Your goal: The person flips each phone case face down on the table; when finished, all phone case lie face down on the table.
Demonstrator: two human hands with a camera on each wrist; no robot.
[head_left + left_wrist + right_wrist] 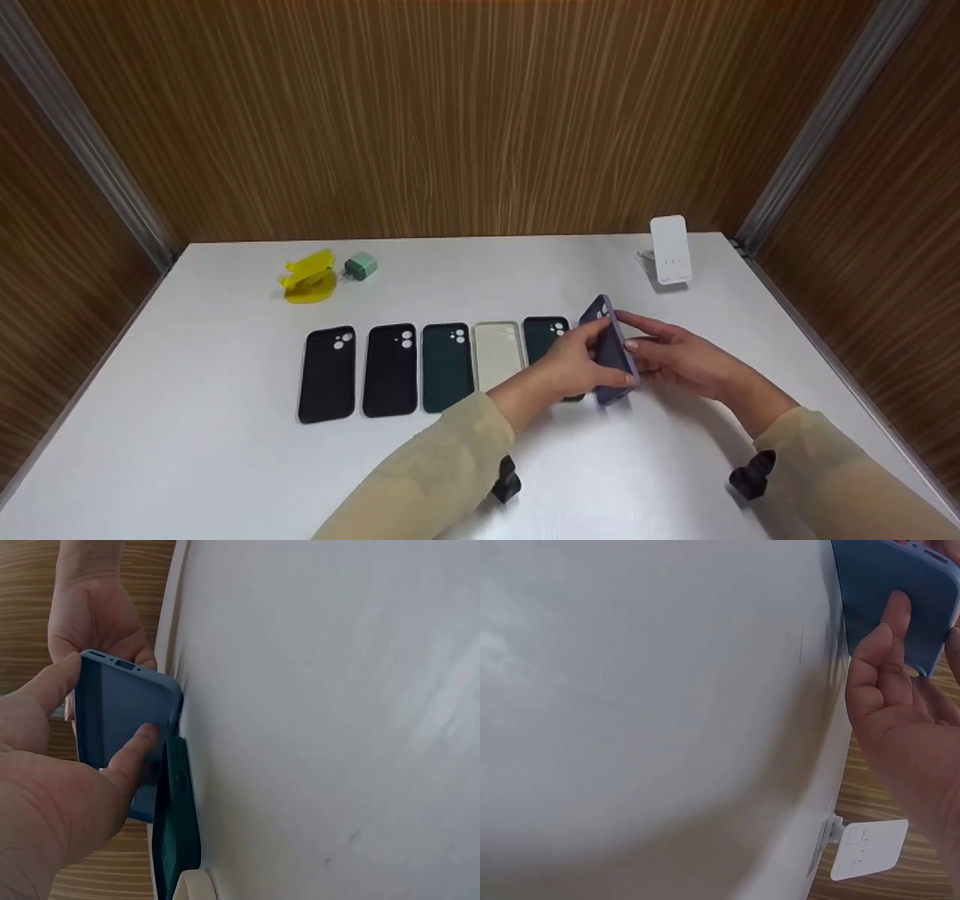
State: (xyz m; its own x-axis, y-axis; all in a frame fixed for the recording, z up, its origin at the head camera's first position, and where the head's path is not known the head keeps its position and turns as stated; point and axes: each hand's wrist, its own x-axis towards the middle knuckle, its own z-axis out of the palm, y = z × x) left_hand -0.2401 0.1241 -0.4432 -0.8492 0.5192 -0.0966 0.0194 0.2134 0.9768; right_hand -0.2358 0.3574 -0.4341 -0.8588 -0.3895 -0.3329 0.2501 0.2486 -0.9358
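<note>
A: What enclosed the site?
B: Wood-grain panels [450, 120] stood behind and on both sides. A glossy white table [187, 450] spread between them.

A: And upon it?
B: Five phone cases [446, 367] lay in a row. The left hand [574, 367] pinched a purple-blue case [611, 351], tilted, at the row's right end; the right hand [686, 360] rested extended fingers against its back.

A: Farther off?
B: A white stand [670, 251] stood far right; a yellow stand [310, 274] and green plug [361, 266], far left.
</note>
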